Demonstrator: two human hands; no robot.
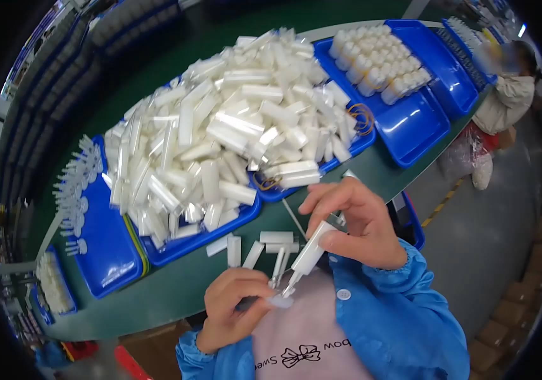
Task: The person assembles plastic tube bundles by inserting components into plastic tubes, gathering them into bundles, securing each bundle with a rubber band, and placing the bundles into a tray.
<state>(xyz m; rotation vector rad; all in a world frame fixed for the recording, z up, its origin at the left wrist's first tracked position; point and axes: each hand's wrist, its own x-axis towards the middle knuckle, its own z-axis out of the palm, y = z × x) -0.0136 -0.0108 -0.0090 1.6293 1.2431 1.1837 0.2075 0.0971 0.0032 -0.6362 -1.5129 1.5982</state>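
My left hand [236, 307] pinches a translucent plastic piece with a rounded base and thin prongs [280, 300] between thumb and fingers, low in front of my chest. A white rectangular plastic tube [312, 250] is gripped by my right hand [360, 221], thumb on its side. The tube slants down to the left, and its lower end meets one prong of the piece; how far it sits on it I cannot tell. Several loose white tubes [252, 255] lie on the green table [163, 294] just beyond my left hand.
Beyond my hands, a large heap of white tubes in clear wrap [220, 126] fills blue trays. A blue tray [103, 234] with pronged clear pieces [77, 190] stands left. Rows of white bundled parts [379, 60] sit in a right-hand tray [413, 130]. Another person [515, 95] is at far right.
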